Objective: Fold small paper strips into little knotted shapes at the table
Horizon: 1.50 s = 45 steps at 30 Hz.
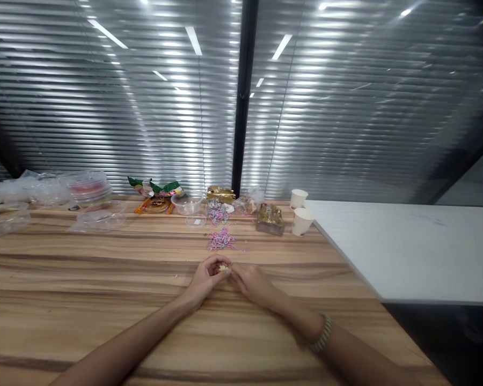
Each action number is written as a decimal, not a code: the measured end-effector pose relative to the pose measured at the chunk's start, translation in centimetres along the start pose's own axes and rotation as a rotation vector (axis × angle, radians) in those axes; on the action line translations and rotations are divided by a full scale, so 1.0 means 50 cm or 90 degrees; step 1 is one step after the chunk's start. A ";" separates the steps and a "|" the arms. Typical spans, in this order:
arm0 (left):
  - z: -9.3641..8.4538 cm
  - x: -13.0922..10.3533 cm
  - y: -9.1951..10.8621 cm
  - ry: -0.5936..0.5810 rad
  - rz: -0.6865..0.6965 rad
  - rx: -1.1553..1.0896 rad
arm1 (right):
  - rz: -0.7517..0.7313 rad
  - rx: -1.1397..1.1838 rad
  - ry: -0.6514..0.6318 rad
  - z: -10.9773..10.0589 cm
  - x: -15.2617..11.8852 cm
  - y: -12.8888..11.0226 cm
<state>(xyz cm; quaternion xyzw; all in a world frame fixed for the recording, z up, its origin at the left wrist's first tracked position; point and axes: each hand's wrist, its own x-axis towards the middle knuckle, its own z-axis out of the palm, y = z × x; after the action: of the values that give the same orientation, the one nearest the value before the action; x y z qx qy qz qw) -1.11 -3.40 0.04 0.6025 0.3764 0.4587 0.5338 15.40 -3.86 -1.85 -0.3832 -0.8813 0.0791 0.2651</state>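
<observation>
Between my two hands, above the wooden table [145, 284], is a small pale yellow piece [223, 267]. Its kind is too small to make out. My left hand [203, 279] curls around it, thumb and fingers closed on its side. From the right, my right hand [254, 282] meets it with pinched fingertips, and what those tips grip is hidden. Just beyond the hands lies a loose pile of small pink, purple and blue pieces [221, 239]. More of the same kind fill a clear container [217, 213] behind that pile.
Two paper cups [302, 221] stand at the back right beside a gold-wrapped block [270, 219]. Along the back are a clear bowl [187, 203], a green snack packet [156, 187] and stacked plastic lids [89, 187]. A white surface [410, 246] adjoins the table's right edge.
</observation>
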 end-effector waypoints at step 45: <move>0.003 -0.003 0.006 0.031 -0.022 -0.055 | -0.003 -0.007 0.013 -0.005 0.000 -0.003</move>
<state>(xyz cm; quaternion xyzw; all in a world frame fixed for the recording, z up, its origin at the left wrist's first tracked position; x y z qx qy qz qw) -1.01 -3.61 0.32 0.5609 0.3800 0.4797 0.5576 15.41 -3.98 -1.57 -0.3830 -0.8799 0.0697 0.2723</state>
